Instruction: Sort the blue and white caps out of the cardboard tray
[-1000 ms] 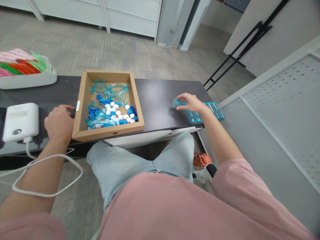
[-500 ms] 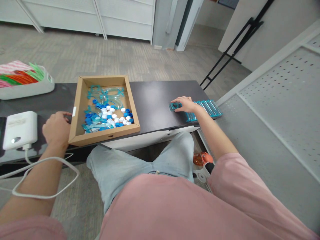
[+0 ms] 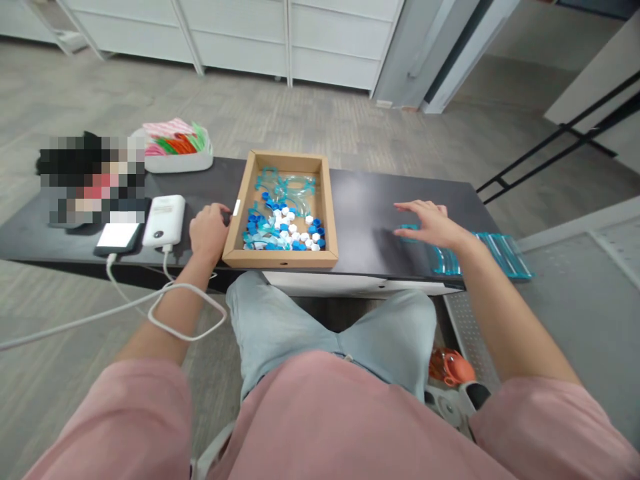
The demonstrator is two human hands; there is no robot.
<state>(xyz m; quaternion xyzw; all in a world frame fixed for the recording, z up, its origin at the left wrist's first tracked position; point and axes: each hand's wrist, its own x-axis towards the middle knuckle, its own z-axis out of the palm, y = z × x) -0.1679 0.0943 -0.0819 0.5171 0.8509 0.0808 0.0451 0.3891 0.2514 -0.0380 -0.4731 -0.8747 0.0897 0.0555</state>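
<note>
A shallow cardboard box [image 3: 283, 257] sits on the dark table [image 3: 360, 207]. It holds several blue and white hexagonal pieces [image 3: 287, 230] and clear teal curved pieces [image 3: 283, 183]. My left hand [image 3: 209, 230] rests curled against the box's left side, fingers closed, touching the box wall. My right hand [image 3: 430, 223] hovers flat over the table's right part with fingers stretched out, just above a teal plastic piece [image 3: 409, 229]. A row of clear teal pieces [image 3: 493, 250] lies under and beyond my right wrist.
A white power bank [image 3: 164, 220] and a phone [image 3: 119, 237] lie left of my left hand, with white cables [image 3: 165, 300] hanging off the edge. A white tray of red, green and pink strips [image 3: 175, 148] stands at the back left. A perforated grey panel [image 3: 590, 293] lies to the right.
The camera view swung left and pulled back. My right hand let go of the teal piece on the table and opened flat above it. My left hand stayed beside the box.
</note>
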